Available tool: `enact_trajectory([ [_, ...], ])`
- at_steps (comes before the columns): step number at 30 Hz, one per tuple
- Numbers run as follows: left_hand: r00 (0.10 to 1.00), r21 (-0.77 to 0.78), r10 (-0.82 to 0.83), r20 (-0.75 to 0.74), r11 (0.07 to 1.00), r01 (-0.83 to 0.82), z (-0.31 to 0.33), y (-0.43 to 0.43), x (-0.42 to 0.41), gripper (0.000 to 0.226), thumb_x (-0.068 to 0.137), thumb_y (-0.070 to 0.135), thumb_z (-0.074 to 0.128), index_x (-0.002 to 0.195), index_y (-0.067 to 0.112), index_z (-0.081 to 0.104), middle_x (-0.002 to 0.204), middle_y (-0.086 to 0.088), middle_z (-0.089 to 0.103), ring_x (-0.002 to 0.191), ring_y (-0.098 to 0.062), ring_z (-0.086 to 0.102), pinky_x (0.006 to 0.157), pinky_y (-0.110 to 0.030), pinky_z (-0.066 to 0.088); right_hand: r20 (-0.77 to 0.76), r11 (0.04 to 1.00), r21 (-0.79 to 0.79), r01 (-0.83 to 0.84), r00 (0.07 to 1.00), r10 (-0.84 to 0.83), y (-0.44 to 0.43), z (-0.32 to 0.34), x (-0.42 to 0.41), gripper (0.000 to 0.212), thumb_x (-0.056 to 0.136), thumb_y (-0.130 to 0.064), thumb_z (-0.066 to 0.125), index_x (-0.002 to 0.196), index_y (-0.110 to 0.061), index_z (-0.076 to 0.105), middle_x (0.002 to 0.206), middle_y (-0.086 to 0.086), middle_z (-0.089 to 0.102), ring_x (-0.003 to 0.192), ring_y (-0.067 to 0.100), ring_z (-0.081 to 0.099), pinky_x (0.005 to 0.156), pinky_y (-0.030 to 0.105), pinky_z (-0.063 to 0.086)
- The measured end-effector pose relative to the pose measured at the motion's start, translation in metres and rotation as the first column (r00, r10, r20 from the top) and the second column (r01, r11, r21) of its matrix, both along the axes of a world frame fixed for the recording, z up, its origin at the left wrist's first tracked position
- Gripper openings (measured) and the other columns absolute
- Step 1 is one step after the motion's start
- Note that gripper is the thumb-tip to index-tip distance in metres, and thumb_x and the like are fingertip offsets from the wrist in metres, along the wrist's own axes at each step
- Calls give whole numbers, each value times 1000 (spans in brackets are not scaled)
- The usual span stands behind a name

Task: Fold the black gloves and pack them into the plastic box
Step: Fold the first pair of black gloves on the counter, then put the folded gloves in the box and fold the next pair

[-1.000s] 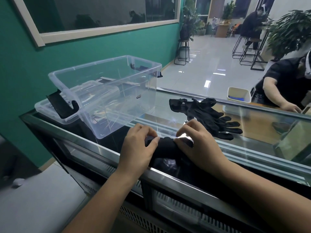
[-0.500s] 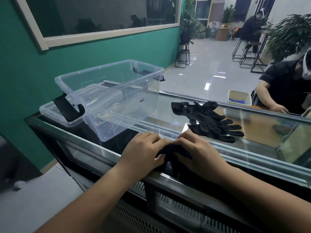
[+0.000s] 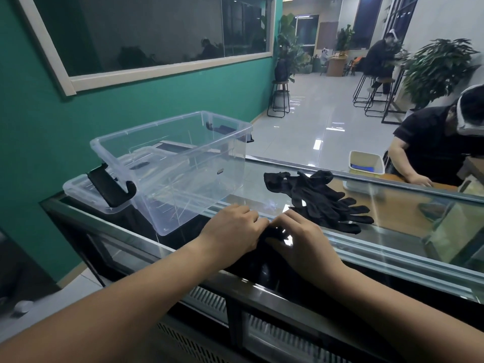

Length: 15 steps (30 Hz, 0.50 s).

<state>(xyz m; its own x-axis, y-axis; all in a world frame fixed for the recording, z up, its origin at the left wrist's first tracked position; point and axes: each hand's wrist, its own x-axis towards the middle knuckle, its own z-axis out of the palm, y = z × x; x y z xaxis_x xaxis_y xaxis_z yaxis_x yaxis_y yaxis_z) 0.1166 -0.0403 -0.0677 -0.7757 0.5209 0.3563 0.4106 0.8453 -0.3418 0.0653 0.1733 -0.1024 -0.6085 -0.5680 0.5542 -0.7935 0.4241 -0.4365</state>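
While both hands meet near the front edge of the glass counter top, a small bundle of black glove fabric sits pinched between them. The left hand curls over the bundle's left end, fingers bent and closed onto the cloth; the right hand covers its right end, fingertips pressed down on the same fabric, so most of the bundle is hidden. Just beyond the right hand, a loose pile of black gloves lies flat on the glass, fingers pointing right. To the left stands the clear plastic box, open at the top and with nothing inside, a black latch hanging from its near-left end. Its near corner lies close to the left hand, not touching it. Under the box's left end, a clear lid rests on the counter. At the far right, another person in a black shirt leans on the counter.
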Motion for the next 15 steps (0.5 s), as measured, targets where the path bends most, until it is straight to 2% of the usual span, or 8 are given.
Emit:
enact_trajectory([
  [3,999,-36,-18,-45,999,17,31,-10,-9,33,68,20,89,93,18,68,74,-4,68,67,-29,66,62,-35,50,17,996,-94,1,1000,0,-9,11,1,29,89,-25,82,113,-21,68,103,-10,59,84,5,61,76,29,56],
  [6,987,-33,-53,-155,998,48,78,-23,-13,20,80,11,80,95,16,67,76,-7,70,68,-32,67,62,-39,52,57,983,-182,21,998,-11,-23,18,-5,62,83,-31,88,136,-21,57,120,-8,60,99,6,63,81,22,56],
  [8,974,-11,-65,-218,998,64,114,-31,-12,19,84,11,80,99,14,68,77,-7,72,67,-31,68,64,-38,54,97,977,-205,52,995,-32,-34,19,-10,74,80,-40,90,141,-23,51,124,-10,61,104,8,64,81,25,57],
  [11,963,44,-37,-267,998,51,157,-50,-14,29,81,12,84,104,11,66,81,-7,73,67,-32,68,64,-40,53,130,981,-177,80,990,-58,-50,16,-20,77,81,-51,87,144,-25,50,119,-11,63,103,5,63,83,27,58],
  [15,959,186,70,-273,982,-19,187,-86,-39,27,85,19,82,103,11,63,80,-7,73,64,-36,64,57,-37,47,122,990,-133,46,992,-30,-64,7,-31,54,88,-47,79,134,-31,56,116,-16,63,105,1,62,86,34,59],
])
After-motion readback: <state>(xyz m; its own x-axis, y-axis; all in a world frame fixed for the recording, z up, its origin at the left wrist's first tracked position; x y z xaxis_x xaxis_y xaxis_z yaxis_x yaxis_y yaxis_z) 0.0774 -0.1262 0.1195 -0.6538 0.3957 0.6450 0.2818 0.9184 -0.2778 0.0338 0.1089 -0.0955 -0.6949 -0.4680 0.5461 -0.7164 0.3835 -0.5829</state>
